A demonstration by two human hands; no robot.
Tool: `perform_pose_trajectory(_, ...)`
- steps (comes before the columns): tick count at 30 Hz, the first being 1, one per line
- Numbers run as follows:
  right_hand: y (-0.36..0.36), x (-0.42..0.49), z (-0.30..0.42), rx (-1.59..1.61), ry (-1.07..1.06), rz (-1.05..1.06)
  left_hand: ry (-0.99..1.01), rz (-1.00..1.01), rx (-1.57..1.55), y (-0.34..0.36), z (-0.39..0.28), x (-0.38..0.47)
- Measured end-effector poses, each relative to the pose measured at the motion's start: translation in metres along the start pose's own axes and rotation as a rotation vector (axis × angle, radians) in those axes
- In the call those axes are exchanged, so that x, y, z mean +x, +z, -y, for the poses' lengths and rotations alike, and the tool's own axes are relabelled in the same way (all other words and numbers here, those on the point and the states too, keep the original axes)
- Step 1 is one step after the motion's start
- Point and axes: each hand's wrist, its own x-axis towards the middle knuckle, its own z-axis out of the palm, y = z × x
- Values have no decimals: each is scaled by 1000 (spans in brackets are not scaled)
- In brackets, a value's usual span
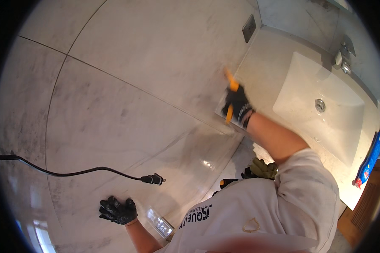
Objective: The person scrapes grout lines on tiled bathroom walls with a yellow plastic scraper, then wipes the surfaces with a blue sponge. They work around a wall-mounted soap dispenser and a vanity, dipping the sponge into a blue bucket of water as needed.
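My right hand (239,102), in a black glove, is closed around an orange-yellow hand tool (232,83). The tool is blurred, so its exact kind cannot be told. It lies where the marble-look tile wall (139,72) meets the end of the pale vanity countertop (260,68). My left hand (118,210), also black-gloved, is at the lower left against the tiled surface, thumb apart and nothing in it. Up from it, a black power cord (91,170) ends in a loose plug (152,179).
A white basin (319,126) with a chrome faucet (344,61) is set into the countertop. An outlet plate (249,28) sits on the wall. At right are a blue soft pack (369,161) and wooden furniture (359,199). Olive-green gloves or cloth (262,168) show by my waist.
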Motion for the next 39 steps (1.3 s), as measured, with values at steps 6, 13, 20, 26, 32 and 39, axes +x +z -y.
perform_pose_trajectory(6,-3,36,49,-42,-35,2,9,-16,1,0,1,-2)
perform_pose_trajectory(13,-6,44,65,-101,73,-9,-7,2,-4,5,5,-9)
perform_pose_trajectory(20,-2,66,97,-99,-83,13,-27,0,-54,9,7,-13)
perform_pose_trajectory(26,28,-10,26,-100,-25,109,-28,-32,-60,6,4,-9)
perform_pose_trajectory(32,35,-80,-44,-190,-74,256,-18,-75,-38,-3,-3,3)
perform_pose_trajectory(39,34,75,184,59,-262,193,-23,-35,11,-14,-7,7)
